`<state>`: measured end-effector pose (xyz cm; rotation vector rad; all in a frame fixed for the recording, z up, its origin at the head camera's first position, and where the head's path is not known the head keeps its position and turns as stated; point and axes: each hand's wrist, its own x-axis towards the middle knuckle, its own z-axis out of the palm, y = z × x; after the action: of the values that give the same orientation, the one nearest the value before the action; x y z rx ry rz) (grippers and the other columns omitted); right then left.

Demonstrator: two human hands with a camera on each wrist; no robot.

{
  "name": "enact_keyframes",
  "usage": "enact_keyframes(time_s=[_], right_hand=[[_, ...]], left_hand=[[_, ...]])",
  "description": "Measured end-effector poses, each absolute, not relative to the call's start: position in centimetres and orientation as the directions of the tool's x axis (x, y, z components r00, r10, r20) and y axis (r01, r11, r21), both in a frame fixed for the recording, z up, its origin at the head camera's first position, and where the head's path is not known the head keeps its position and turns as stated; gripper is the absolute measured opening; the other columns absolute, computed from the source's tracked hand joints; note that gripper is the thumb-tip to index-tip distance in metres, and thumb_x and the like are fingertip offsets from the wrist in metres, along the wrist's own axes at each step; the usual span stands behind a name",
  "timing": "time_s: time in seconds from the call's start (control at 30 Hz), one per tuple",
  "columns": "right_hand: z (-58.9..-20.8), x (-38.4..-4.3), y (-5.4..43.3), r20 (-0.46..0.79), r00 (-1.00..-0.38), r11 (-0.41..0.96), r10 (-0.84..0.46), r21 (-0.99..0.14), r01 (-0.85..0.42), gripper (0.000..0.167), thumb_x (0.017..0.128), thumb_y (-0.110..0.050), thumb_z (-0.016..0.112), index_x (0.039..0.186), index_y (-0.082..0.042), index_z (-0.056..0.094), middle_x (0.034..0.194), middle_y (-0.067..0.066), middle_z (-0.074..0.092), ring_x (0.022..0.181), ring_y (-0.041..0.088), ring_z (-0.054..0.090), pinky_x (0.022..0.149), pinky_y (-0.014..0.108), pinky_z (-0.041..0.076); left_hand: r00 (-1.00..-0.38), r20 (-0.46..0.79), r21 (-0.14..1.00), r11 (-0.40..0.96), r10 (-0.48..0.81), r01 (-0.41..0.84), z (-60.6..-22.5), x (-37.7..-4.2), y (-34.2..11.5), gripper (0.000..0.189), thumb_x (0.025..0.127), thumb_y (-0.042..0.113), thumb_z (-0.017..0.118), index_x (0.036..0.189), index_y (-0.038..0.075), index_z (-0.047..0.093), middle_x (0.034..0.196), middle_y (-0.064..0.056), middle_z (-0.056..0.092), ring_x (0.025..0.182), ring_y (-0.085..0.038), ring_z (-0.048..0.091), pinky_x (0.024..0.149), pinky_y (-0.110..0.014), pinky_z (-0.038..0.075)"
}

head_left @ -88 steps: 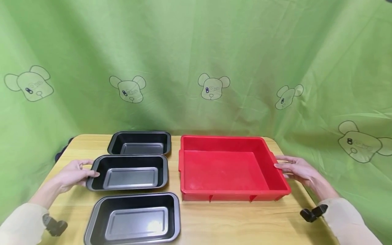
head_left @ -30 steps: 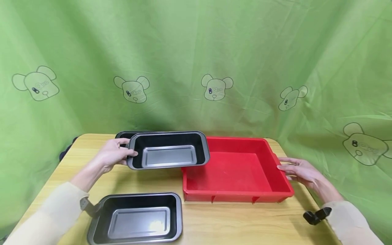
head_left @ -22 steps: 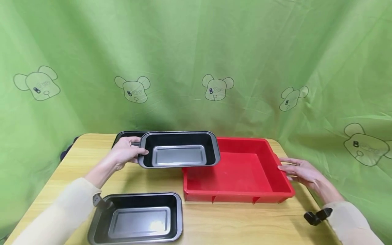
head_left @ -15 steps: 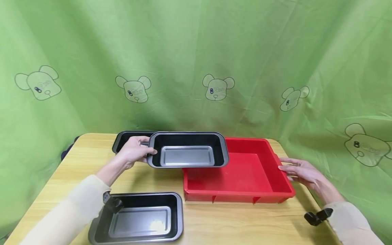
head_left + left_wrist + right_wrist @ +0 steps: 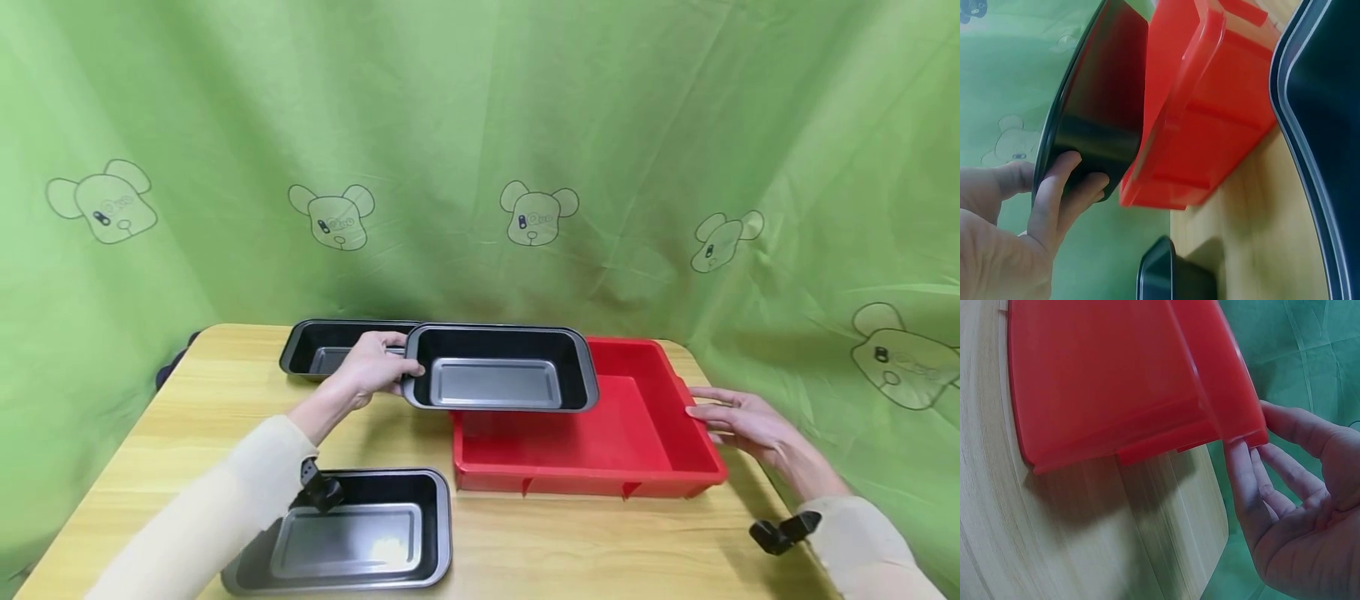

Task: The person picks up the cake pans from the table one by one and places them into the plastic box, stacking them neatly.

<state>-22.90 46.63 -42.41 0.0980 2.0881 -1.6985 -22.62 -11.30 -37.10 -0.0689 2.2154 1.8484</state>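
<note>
My left hand (image 5: 367, 367) pinches the left end of a dark metal loaf pan (image 5: 498, 383), thumb over the rim and fingers beneath. The left wrist view shows those fingers (image 5: 1050, 194) against the outside of the pan. Held roughly level, it overlaps the left part of a red plastic bin (image 5: 585, 482) in the head view, with nothing visible inside. At the bin's right side, my right hand (image 5: 753, 429) grips the rim. Seen from the right wrist, the thumb and fingers (image 5: 1244, 481) meet around the bin's protruding lip.
A second loaf pan (image 5: 318, 346) stands at the back left, partly hidden by my left hand and the held pan. Another loaf pan (image 5: 352, 542) lies front left under my left forearm. A green curtain (image 5: 435, 125) hangs behind the wooden table (image 5: 570, 550).
The held loaf pan has been lifted from between the other two and carried to the right over the bin's left part. My right hand stays on the bin's rim.
</note>
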Motion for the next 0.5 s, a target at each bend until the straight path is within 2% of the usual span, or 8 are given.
enact_keyframes(time_s=[0.23,0.5], right_hand=[[-42.3,-22.8,46.8,-0.380,-0.898,0.237,-0.220,-0.914,0.329,0.030,0.107,-0.015,0.059,0.111,-0.041,0.072,0.103,-0.009,0.083,0.093,0.012,0.080,0.084,0.029,0.069],[-42.3,-22.9,46.8,-0.397,-0.895,0.247,-0.204,-0.905,0.346,0.028,0.108,-0.017,0.059,0.110,-0.042,0.071,0.104,-0.011,0.082,0.095,0.012,0.080,0.085,0.030,0.069]], left_hand=[[-0.967,-0.216,0.967,0.168,0.136,-0.193,-37.8,-23.2,-8.4,0.046,0.083,-0.008,0.072,0.128,-0.007,0.062,0.079,-0.005,0.070,0.054,-0.008,0.063,0.044,-0.019,0.056],[-0.960,-0.251,0.961,0.150,0.126,-0.231,-38.6,-23.6,-5.6,0.054,0.084,-0.008,0.073,0.137,-0.006,0.058,0.091,-0.020,0.077,0.054,-0.011,0.068,0.049,-0.022,0.062]])
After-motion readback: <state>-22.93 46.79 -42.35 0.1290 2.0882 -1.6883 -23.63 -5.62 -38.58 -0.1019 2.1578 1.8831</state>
